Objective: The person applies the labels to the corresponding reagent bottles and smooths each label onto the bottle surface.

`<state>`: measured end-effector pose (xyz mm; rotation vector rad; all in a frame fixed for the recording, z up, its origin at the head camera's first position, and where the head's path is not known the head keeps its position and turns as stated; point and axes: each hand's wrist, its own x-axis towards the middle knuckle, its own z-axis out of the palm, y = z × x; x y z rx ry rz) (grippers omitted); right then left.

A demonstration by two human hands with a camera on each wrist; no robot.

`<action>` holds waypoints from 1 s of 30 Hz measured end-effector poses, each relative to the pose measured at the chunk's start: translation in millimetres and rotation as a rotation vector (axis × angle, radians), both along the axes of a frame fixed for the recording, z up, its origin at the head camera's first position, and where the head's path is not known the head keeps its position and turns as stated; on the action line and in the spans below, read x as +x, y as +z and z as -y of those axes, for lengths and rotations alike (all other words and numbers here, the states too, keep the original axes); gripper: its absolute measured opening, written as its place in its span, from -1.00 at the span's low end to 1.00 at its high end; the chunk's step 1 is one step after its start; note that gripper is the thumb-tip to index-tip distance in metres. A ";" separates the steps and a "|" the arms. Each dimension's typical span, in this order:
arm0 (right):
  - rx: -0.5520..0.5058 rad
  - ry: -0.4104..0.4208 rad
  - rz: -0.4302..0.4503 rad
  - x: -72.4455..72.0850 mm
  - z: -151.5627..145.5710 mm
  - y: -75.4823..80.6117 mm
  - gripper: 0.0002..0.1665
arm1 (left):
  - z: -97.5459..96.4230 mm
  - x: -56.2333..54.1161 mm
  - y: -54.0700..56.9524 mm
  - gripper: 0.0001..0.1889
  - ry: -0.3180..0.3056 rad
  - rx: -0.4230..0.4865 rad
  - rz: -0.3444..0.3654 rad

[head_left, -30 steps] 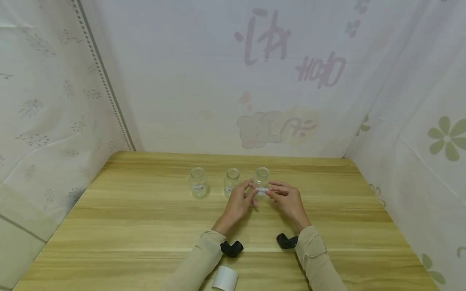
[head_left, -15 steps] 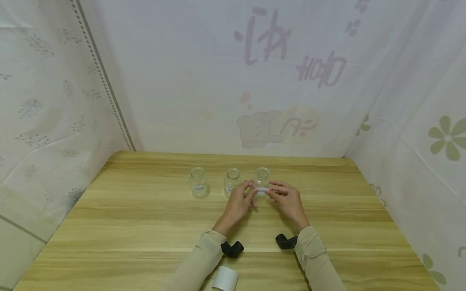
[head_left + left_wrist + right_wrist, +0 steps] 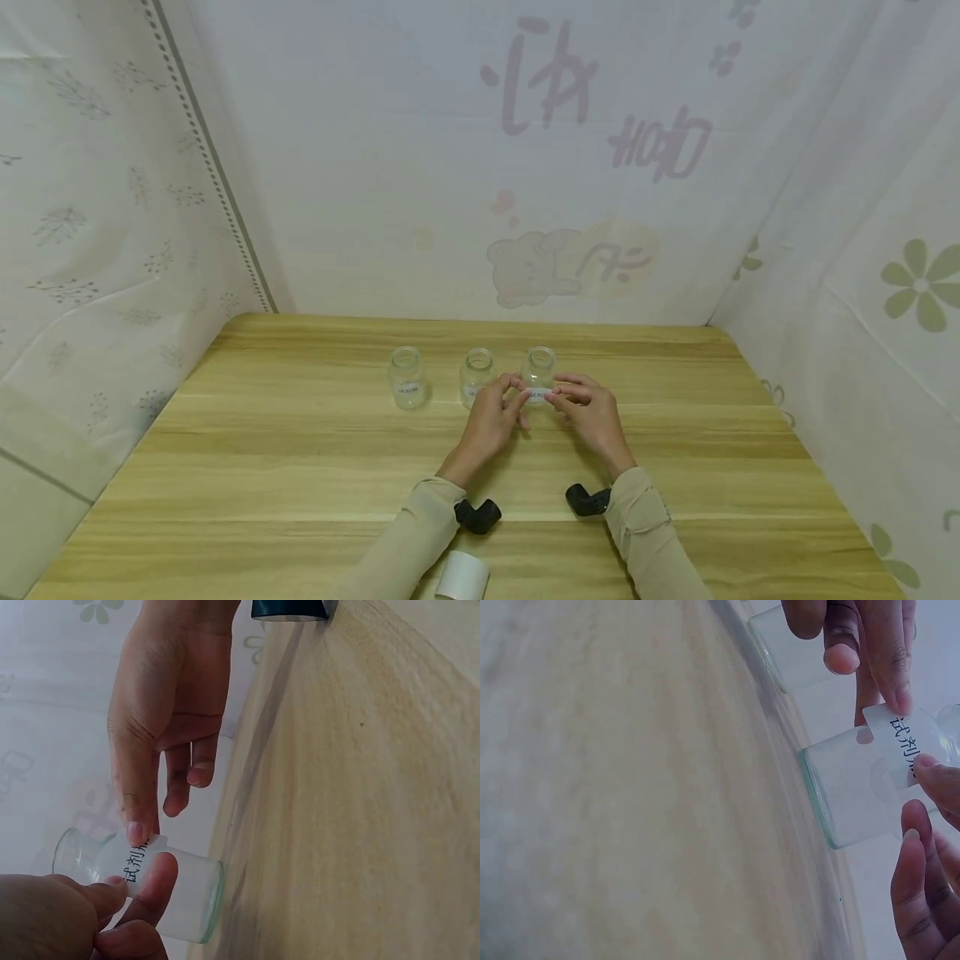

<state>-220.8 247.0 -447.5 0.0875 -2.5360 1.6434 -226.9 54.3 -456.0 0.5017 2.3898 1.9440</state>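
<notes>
A small white label with black characters lies flat across the front of the rightmost clear glass jar. My left hand pinches its left end between thumb and finger, and my right hand pinches the right end. In the left wrist view both thumbs press on the label close over the glass. The right wrist view shows the label overlapping the jar's side, its last character covered by the right thumb. The jar stands upright, lidless, with nothing inside.
Two more open glass jars stand in line to the left: the middle jar, partly behind my left hand, and the far-left jar, which bears a similar label. A white roll lies near the front, beside the left sleeve.
Both hands keep their hold on the label at the jar. The camera view has shifted very slightly; nothing else has visibly moved.
</notes>
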 end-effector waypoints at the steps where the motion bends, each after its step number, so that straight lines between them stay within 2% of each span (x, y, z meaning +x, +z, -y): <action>1: 0.002 -0.001 0.000 0.0 0.2 0.1 -0.79 | 0.0 0.0 0.1 -0.90 0.001 -0.002 -0.002; 30: 0.008 -0.025 0.013 0.3 1.5 0.6 -0.83 | -2.1 2.6 3.0 -0.93 0.011 0.003 -0.002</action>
